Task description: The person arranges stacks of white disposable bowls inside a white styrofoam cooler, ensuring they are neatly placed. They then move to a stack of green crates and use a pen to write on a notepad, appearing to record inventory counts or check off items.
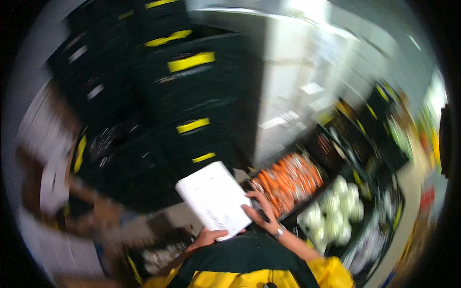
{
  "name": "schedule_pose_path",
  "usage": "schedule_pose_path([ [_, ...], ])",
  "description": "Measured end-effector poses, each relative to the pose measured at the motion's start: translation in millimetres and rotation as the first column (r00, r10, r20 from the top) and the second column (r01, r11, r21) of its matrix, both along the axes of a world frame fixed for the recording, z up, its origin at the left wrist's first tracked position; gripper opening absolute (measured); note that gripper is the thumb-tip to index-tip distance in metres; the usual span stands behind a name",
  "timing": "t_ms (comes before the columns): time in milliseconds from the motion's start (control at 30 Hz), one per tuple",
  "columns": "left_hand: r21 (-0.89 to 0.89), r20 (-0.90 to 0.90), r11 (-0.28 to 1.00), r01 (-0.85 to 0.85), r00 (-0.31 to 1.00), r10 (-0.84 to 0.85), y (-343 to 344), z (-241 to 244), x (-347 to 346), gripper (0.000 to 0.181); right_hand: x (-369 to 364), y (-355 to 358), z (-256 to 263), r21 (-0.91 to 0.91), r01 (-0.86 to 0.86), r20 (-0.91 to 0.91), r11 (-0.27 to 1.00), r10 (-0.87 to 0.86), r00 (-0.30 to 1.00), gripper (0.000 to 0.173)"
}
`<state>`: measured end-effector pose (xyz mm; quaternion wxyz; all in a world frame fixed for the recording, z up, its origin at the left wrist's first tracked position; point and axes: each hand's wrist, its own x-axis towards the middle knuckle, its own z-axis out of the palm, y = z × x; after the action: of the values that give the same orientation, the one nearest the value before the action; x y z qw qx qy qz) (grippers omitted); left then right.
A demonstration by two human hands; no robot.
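Note:
A thick white pad of paper [212,194] is held out in front of my body, tilted, with blurred handwriting on its top sheet. My left hand [210,237] grips its lower corner, the thumb lying on top of the sheet. At the pad's right edge is my right hand [264,212], thumb and forefinger spread, their tips at the paper. Whether a pen is in that hand, the blur does not show. A metal band [279,232] circles my right wrist.
Dark crates with yellow handles [194,126] are stacked ahead. To the right stand a crate of bagged carrots [288,180] and one of wrapped pale green vegetables [335,212]. White boxes [284,72] rise behind. Cardboard boxes [108,212] are at left. A crate of whitish produce [164,255] sits lower left.

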<state>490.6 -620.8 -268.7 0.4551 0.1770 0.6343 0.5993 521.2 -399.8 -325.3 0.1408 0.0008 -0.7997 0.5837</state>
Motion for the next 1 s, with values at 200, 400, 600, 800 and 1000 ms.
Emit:
schedule_pose_path([
  [200,0.032,0.356,0.961,-0.273,0.902,0.245,-1.4,-18.0,2.1,0.074,23.1,-26.1,-20.2,-0.158,0.287,-0.027,0.945,-0.295,0.955,0.029],
  [400,-0.126,0.277,0.992,-0.003,0.96,0.038,19.8,-2.5,1.3,0.073,135.8,-32.8,-10.7,-0.277,0.639,0.126,0.718,-0.632,0.765,0.025],
  [600,0.04,0.297,0.984,0.172,0.938,-0.176,27.9,34.6,43.1,0.075,217.0,-81.1,-3.0,-0.284,0.681,-0.038,0.675,-0.718,0.695,0.019],
  [800,0.122,0.422,0.932,0.342,0.832,-0.36,86.1,64.5,110.4,0.073,331.4,-77.7,7.2,-0.409,0.776,0.294,0.48,-0.736,0.61,0.024],
  [1000,0.127,0.476,0.922,0.365,0.793,-0.379,139.6,64.6,158.1,0.071,425.9,-82.7,-24.7,-0.411,0.899,0.478,0.155,-0.803,0.357,0.022],
])
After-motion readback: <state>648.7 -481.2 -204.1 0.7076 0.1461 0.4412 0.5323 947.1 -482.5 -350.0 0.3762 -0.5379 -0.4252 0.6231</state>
